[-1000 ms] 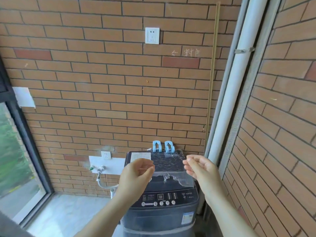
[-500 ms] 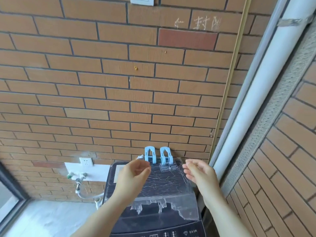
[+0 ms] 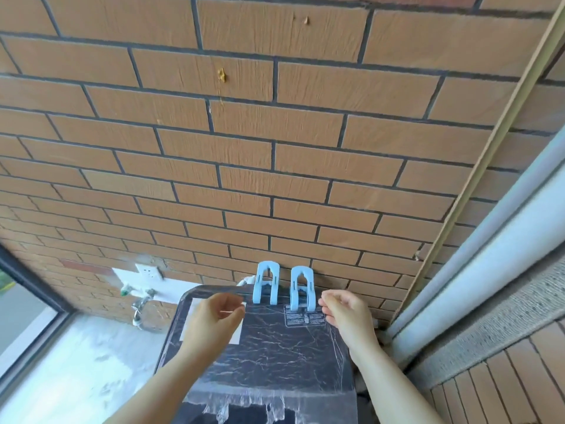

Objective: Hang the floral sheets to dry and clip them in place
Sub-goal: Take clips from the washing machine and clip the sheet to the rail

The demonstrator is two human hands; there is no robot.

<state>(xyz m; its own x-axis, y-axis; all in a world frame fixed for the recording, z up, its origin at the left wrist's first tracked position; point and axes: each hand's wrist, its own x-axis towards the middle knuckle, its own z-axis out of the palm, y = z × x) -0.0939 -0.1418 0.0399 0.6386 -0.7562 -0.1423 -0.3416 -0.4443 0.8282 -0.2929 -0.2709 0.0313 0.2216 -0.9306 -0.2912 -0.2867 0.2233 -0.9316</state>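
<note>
Left hand (image 3: 214, 319) raised at about 7 o'clock in the view, fingers loosely curled, thumb and fingertips a little apart, nothing gripped; hovering over the near-left part of the washing machine lid (image 3: 275, 341), in front of a white label. Cannot tell whether touching the lid. Right hand (image 3: 347, 313) at about 5 o'clock, fingers bent and loosely gathered, not clamped on anything, fingertips just beside the right blue clip (image 3: 302, 289). Contact with that clip not clear. Both forearms reaching up from the bottom edge, bare, angled inward toward each other.

Two blue clips standing upright side by side on the far edge of the lid, against the brick wall (image 3: 275, 148): left blue clip (image 3: 266, 283) at 12 o'clock of the left hand, the other just to its right. Clear plastic film lying over the dark marbled lid. No floral sheets in view. White wall socket (image 3: 148, 271) and tap (image 3: 139, 304) at 9 o'clock; pale pipe (image 3: 477, 286) at 3 o'clock.
</note>
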